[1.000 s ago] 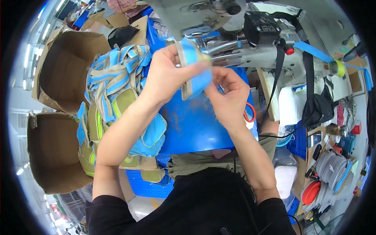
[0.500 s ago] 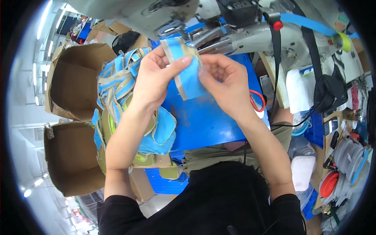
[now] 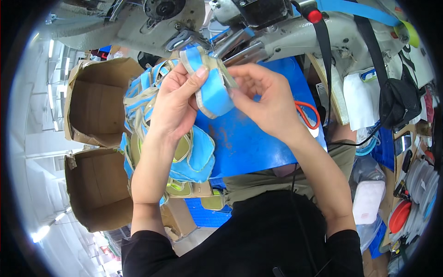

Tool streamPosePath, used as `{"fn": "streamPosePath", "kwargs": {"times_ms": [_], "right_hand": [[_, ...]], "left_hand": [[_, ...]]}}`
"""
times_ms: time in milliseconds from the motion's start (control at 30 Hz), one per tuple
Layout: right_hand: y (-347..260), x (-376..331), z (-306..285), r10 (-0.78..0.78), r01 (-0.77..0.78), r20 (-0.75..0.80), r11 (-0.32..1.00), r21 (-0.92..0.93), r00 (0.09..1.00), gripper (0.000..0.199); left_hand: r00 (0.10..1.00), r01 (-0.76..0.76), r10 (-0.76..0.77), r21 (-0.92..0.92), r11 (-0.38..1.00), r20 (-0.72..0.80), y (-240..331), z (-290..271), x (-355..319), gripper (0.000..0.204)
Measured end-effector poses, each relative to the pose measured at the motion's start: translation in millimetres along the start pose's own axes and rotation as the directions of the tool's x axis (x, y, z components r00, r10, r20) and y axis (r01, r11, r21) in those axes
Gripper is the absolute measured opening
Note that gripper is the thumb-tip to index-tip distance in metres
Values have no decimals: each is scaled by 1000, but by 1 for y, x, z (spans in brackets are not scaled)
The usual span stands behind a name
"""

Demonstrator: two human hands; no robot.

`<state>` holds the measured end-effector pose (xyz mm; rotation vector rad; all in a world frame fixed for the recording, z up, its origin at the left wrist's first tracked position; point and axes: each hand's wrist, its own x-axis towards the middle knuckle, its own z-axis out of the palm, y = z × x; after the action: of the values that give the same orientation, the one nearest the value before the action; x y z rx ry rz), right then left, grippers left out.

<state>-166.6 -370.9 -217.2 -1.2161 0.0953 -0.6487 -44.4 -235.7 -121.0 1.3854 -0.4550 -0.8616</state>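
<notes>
A curved blue fabric piece with grey edging (image 3: 213,90) is held up between both hands above the blue work mat (image 3: 251,138). My left hand (image 3: 175,104) grips its left side, thumb on the grey band at the top. My right hand (image 3: 265,99) pinches its right edge. Just beyond the piece stands the grey sewing machine (image 3: 277,32), its metal foot close to the fabric's top. A pile of similar blue and yellow-green pieces (image 3: 184,157) lies under my left forearm.
Two open cardboard boxes (image 3: 94,104) (image 3: 99,189) stand at the left. Orange-handled scissors (image 3: 310,115) lie on the mat by my right wrist. A black strap and pouch (image 3: 397,101) hang at the right, beside cluttered bins and tools.
Both hands have kept hold of the blue piece, turning it and bringing it closer to the machine's foot. The view has tilted down and nearer.
</notes>
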Motion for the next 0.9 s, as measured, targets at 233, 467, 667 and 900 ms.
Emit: {"fn": "streamPosePath", "kwargs": {"times_ms": [233,467,667,900], "right_hand": [[5,-3,2,-7,7,-13,1000,-21,1000,30],[9,-6,2,16,-15,-12,999,40,1000,31],[12,-10,3,33,-32,-3,996,78,999,33],[-4,-15,9,108,-108,10,977,183,994,34]], "left_hand": [[988,-111,115,41,993,-101,-14,12,-1,33],[969,-214,223,88,973,-106,-23,15,5,29],[958,-245,257,104,964,-126,-25,16,7,28],[972,-175,193,129,976,-138,-12,16,8,31]]}}
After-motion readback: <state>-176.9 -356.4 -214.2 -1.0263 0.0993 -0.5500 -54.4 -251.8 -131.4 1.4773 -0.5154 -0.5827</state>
